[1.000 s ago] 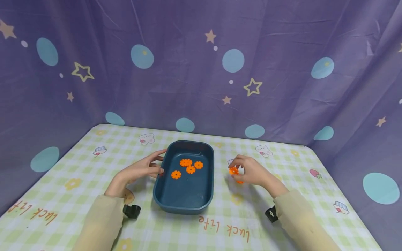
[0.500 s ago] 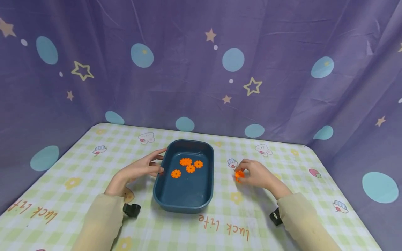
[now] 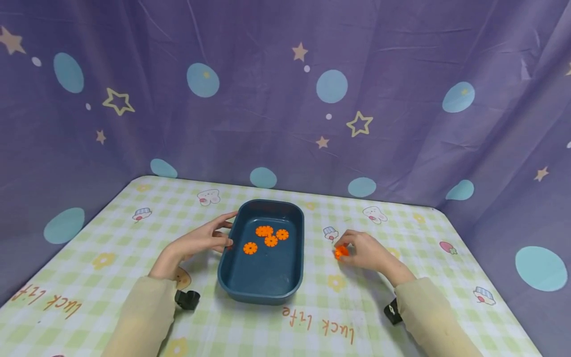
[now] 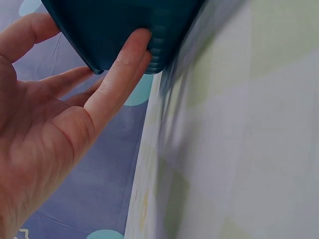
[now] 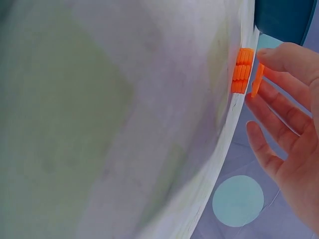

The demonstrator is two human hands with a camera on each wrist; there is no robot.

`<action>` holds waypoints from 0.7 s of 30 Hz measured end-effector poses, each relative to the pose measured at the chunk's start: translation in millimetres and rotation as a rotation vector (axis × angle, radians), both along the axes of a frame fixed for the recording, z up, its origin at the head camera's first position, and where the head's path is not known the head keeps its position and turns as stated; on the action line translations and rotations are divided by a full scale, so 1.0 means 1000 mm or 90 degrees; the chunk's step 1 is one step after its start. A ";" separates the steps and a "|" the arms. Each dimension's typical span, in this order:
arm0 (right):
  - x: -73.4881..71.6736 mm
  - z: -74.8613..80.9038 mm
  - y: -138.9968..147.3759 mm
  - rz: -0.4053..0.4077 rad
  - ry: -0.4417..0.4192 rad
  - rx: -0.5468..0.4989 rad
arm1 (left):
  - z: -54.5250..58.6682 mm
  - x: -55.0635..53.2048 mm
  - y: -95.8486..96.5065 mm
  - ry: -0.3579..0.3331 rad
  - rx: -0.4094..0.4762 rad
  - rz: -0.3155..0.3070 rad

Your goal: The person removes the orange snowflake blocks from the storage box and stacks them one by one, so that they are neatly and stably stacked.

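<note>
A dark blue tray [image 3: 260, 277] stands on the table, with several flat orange notched discs [image 3: 270, 241] lying in it. My left hand [image 3: 200, 240] holds the tray's left side, its thumb at the rim. In the left wrist view, straight fingers [image 4: 112, 87] lie against the tray's outer wall [image 4: 112, 30]. To the right of the tray, my right hand [image 3: 368, 250] pinches one orange notched disc [image 5: 257, 79] between thumb and fingertips. Right beside that disc, a stack of orange discs [image 5: 241, 71] stands on the table, mostly hidden by my fingers in the head view.
A green and white checked cloth [image 3: 312, 282] with printed cartoons covers the table. Behind and at both sides hangs a purple curtain [image 3: 267, 114] with stars and blue spots. A black strap mount [image 3: 187, 300] sits at each wrist below the sleeves.
My right hand has moved slightly right and towards me, down by the stack of orange discs. The left hand and the tray have stayed put.
</note>
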State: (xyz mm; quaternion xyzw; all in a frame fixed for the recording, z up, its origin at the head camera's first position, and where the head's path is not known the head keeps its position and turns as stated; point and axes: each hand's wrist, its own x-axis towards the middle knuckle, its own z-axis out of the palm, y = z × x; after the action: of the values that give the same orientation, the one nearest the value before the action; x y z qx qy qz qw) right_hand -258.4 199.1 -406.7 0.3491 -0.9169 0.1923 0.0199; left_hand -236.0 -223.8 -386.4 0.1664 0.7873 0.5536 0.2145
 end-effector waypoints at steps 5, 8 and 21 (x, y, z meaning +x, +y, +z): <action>0.000 0.000 0.000 0.003 0.003 0.004 | 0.001 0.001 0.000 0.000 -0.004 0.005; 0.000 0.000 0.000 0.005 0.004 0.007 | 0.001 0.001 0.000 -0.003 -0.006 0.010; 0.000 -0.003 0.000 0.002 0.020 0.020 | 0.000 0.000 0.000 -0.003 0.003 0.005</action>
State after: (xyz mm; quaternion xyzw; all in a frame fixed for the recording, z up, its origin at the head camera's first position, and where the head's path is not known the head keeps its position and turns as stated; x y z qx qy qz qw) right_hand -258.2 199.2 -409.9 0.3539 -0.9189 0.1722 0.0282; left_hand -235.9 -223.4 -386.2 0.1628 0.7862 0.5566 0.2137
